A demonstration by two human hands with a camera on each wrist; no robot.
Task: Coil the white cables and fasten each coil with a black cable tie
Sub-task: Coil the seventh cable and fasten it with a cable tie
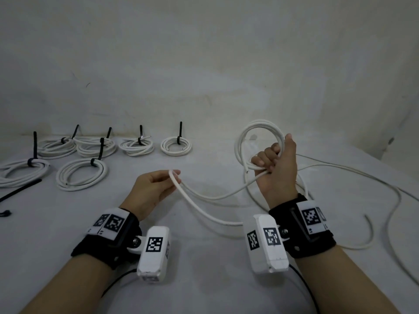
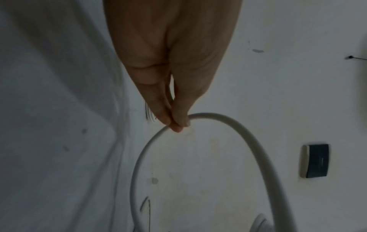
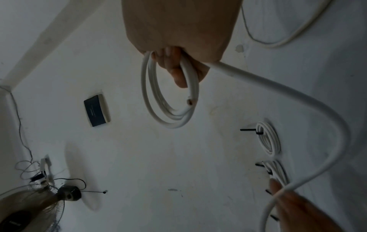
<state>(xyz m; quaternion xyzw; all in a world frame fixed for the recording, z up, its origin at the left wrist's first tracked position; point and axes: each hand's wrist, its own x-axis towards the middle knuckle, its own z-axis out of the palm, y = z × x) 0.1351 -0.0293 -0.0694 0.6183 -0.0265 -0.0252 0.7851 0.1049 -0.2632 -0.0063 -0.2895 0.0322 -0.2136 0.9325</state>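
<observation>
While the right hand (image 1: 275,168) stood raised above the right half of the table (image 1: 204,279), its fingers were curled tight round a coil (image 1: 258,141) of several loops of the white cable (image 1: 204,210), the loops standing upright above the fist. From the wrist view the cut end (image 3: 189,102) of that cable showed inside the coil, beside the thumb. One strand left the fist, sagged toward the surface and rose again to the left hand (image 1: 152,189), which pinched it between thumb and fingertips (image 2: 178,124) above the middle of the table, the cable bending over in an arch at the pinch. The rest of the cable lay slack in wide curves on the right side of the surface, reaching toward the right edge.

Six finished coils (image 1: 175,146) lay along the far-left part of the table, near its far edge and left edge, each bound with a black cable tie (image 1: 180,132) whose tail stood up. One loose tie (image 1: 20,190) lay flat near the left edge, just beside the nearest-left coil. Both wrists wore black straps carrying white camera boxes (image 1: 154,252) with printed markers.
</observation>
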